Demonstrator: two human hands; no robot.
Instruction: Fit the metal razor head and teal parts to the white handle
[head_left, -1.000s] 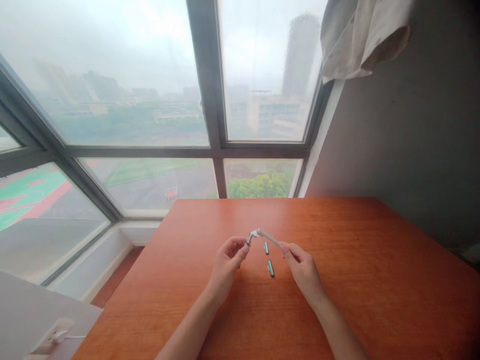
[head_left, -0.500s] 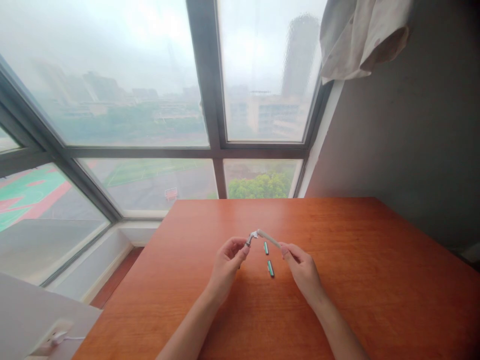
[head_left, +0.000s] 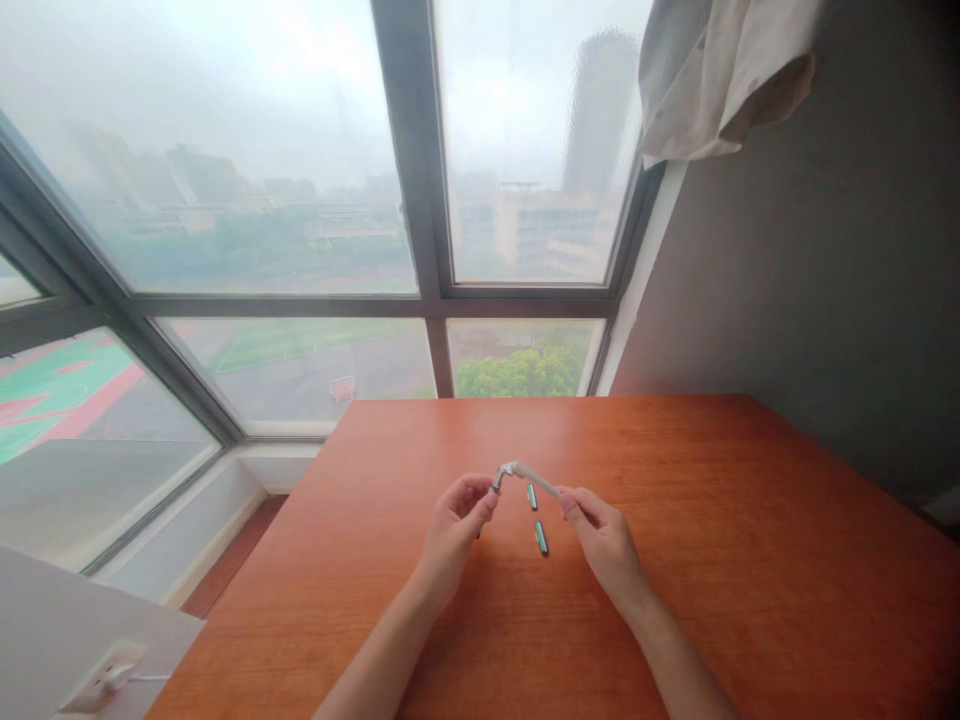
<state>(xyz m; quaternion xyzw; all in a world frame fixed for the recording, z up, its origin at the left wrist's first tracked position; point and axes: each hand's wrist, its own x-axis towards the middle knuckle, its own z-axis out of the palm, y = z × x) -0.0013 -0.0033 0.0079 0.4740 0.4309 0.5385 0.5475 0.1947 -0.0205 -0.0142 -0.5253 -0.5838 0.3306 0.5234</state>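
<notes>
My right hand (head_left: pixel 604 545) pinches the lower end of a slim pale razor handle (head_left: pixel 534 476), held just above the orange wooden table (head_left: pixel 750 560). The fingertips of my left hand (head_left: pixel 454 525) are closed on the metal head end of that handle (head_left: pixel 501 476). Two small green blade cartridges lie on the table between my hands, one (head_left: pixel 532 496) under the handle and one (head_left: pixel 541 537) nearer to me.
Large windows (head_left: pixel 300 200) stand beyond the table's far edge. A grey wall (head_left: pixel 825 280) runs along the right, with a pale cloth (head_left: pixel 720 70) hanging at the top. A white socket with a cable (head_left: pixel 105 677) sits at the lower left.
</notes>
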